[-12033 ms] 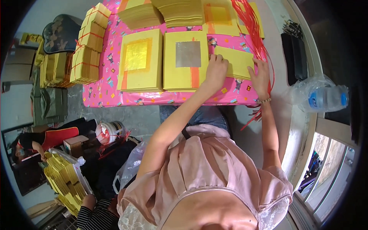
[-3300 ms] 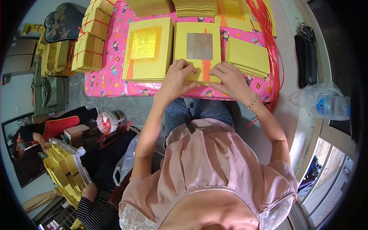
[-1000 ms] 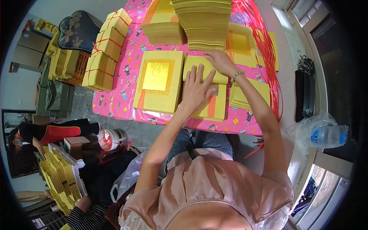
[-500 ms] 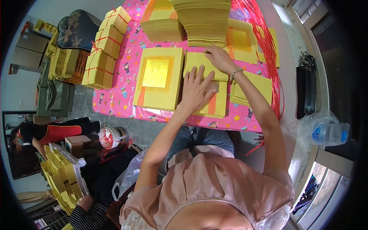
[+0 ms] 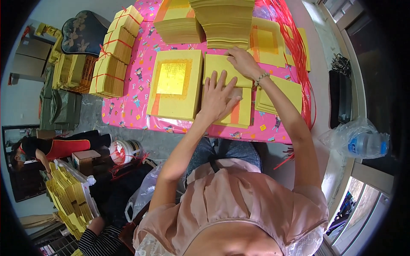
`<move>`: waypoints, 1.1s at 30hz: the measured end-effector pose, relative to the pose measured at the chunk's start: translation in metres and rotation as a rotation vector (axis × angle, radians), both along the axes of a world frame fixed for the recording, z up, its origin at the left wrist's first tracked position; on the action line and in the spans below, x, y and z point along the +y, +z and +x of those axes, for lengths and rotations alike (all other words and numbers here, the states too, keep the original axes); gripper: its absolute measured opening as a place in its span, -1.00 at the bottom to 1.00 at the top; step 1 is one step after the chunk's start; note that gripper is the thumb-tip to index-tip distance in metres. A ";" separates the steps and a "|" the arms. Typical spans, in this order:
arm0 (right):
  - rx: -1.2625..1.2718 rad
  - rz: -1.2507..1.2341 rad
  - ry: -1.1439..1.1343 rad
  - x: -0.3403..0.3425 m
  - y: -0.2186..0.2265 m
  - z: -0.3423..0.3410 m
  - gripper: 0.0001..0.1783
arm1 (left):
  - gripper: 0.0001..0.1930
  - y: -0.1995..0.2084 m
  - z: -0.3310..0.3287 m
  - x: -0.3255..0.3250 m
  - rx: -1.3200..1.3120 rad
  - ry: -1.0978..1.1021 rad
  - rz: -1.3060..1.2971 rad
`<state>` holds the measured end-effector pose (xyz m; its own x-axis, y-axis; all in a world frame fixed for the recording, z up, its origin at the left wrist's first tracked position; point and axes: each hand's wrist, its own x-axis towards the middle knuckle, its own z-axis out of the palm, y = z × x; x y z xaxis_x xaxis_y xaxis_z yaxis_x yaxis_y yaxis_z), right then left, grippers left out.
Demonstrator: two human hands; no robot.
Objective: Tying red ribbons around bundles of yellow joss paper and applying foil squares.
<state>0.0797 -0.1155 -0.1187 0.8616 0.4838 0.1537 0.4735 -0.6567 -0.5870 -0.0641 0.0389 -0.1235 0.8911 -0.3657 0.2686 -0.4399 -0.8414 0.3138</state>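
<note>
My left hand (image 5: pixel 217 98): spread flat on the folded yellow paper sheet (image 5: pixel 215 62), grasping nothing | My right hand (image 5: pixel 242 62): fingers curled at its far edge, whether pinching I cannot tell | Sheet: just right of the thick, gold-squared, rectangular yellow paper stack (image 5: pixel 175 81)

I wear a pleated, dusty-pink blouse (image 5: pixel 230 187) in the lower middle of the frame, its short sleeves edged with pale lace (image 5: pixel 154 244). Past its hem show blue jeans (image 5: pixel 241 152); a beaded bracelet (image 5: pixel 262 78) rings my right wrist (image 5: pixel 257 73).
</note>
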 end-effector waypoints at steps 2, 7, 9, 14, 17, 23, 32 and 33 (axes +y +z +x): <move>-0.195 -0.027 -0.025 -0.006 0.003 -0.011 -0.73 | -0.38 -0.002 0.001 -0.001 -0.003 -0.001 0.001; -0.248 -0.292 0.038 -0.024 0.029 -0.093 -0.55 | -0.39 -0.007 -0.002 0.004 0.011 0.011 -0.001; -0.277 -0.385 0.051 -0.031 0.029 -0.123 -0.49 | -0.38 -0.006 -0.002 0.004 0.022 0.005 0.000; -0.099 -0.463 0.084 -0.036 0.016 -0.146 -0.29 | -0.32 -0.009 -0.001 0.006 0.015 -0.018 -0.003; -0.131 -0.472 0.070 -0.037 0.008 -0.152 -0.24 | -0.32 -0.010 0.000 0.007 0.016 -0.022 0.000; -0.181 -0.451 0.036 -0.036 -0.003 -0.153 -0.17 | -0.25 -0.010 -0.012 0.007 -0.001 0.092 0.023; -0.177 -0.403 0.030 -0.037 -0.003 -0.155 -0.23 | -0.14 -0.015 -0.018 0.011 0.089 0.094 0.002; -0.177 -0.401 0.028 -0.037 -0.002 -0.154 -0.23 | -0.14 -0.014 -0.018 0.011 0.088 0.093 0.004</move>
<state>-0.0740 -0.1525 -0.1210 0.8243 0.5584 0.0932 0.5651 -0.8014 -0.1962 -0.0824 0.0504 -0.1376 0.9412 -0.2816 0.1868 -0.3313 -0.8783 0.3446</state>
